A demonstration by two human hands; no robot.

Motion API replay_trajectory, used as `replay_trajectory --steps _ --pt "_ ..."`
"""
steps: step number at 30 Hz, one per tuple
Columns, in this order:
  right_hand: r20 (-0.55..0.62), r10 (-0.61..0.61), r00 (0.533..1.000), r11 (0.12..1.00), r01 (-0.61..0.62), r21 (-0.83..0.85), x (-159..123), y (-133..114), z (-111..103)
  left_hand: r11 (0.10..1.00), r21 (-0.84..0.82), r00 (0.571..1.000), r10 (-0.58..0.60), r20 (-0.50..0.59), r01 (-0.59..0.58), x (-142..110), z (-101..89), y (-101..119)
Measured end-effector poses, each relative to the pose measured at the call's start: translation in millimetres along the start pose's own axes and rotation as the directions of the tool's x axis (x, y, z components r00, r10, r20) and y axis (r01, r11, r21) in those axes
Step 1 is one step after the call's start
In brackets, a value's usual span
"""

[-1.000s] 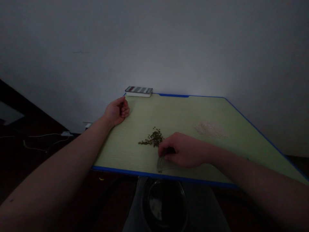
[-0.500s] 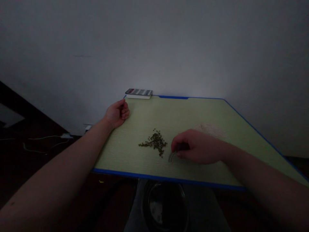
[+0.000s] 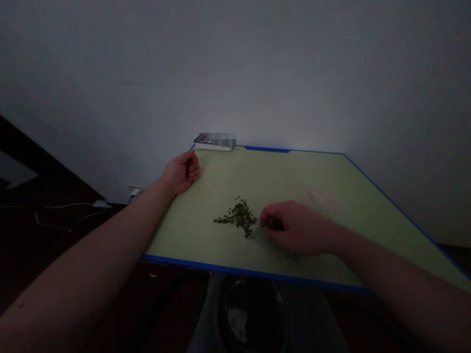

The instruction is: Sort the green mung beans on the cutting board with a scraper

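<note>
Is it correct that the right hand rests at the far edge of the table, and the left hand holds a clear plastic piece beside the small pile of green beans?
No, the hands are swapped. The head view shows the left hand resting at the far edge of the table, and the right hand holding the clear plastic piece beside the small pile of green beans.

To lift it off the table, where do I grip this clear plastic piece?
Take the clear plastic piece by its right edge, coming from the right with your right hand: it seems to lie flat on the tabletop, so lift that edge; its left end sits near the green beans, so avoid that side.
</note>
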State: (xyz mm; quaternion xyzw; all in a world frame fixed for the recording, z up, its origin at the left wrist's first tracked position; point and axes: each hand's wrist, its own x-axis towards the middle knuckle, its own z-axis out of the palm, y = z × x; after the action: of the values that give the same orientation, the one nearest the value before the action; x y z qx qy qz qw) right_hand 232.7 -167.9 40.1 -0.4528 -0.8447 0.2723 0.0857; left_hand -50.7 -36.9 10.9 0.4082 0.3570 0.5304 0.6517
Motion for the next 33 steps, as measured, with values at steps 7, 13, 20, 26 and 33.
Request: replay_trajectory --steps 7,13,20,26,33 --pt "0.066 0.071 0.995 0.995 -0.065 -0.082 -0.6 10.7 -11.3 1.000 -0.005 1.000 -0.004 -0.001 0.004 0.8 -0.2 -0.1" --pt "0.056 0.070 0.996 0.994 -0.065 -0.087 0.6 18.3 -16.1 1.000 0.001 1.000 0.002 0.013 -0.002 0.2 -0.2 -0.1" --pt "-0.038 0.085 0.996 0.993 -0.088 -0.083 5.8 21.8 -13.9 1.000 -0.010 1.000 -0.011 -0.003 0.011 -0.3 1.3 0.8" --pt "-0.070 0.101 0.992 0.990 -0.107 -0.090 10.7 25.0 -9.8 1.000 0.002 1.000 -0.002 0.004 0.002 -0.1 2.2 0.6" --pt "-0.083 0.027 0.996 0.994 -0.036 -0.102 18.7 22.6 -5.8 1.000 0.002 1.000 -0.007 -0.004 0.007 -0.8 2.5 0.9"
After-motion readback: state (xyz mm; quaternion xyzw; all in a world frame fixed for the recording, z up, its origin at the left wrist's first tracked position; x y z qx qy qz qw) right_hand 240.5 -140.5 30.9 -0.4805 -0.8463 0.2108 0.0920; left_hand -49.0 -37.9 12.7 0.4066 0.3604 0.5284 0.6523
